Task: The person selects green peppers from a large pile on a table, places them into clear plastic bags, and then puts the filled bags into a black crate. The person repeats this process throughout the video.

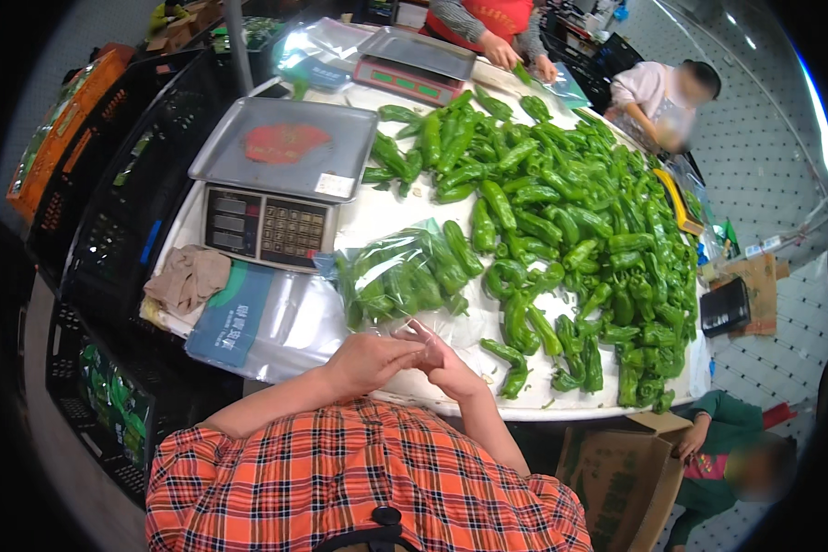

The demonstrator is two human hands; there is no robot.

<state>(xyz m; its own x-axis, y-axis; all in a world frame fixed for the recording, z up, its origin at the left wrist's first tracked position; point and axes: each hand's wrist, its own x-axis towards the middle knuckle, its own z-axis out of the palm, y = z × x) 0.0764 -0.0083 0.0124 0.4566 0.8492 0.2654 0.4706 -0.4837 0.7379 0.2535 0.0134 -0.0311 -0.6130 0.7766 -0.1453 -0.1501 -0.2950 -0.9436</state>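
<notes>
A see-through plastic bag (391,285) filled with green peppers lies on the white table in front of me. My left hand (368,362) is closed at its near end, fingers pressed together on the gathered plastic. Touching it, my right hand (443,361) pinches the same end of the bag. Exactly how the fingers meet is partly hidden. To the right spreads a big heap of loose green peppers (570,221), a few of them right beside the bag.
A digital scale (276,225) stands left of the bag; a second scale (405,78) is behind it. A stack of flat plastic bags (276,322) and a brown cloth (189,279) lie at the left edge. Co-workers are behind the table and at right, near a cardboard box (616,478).
</notes>
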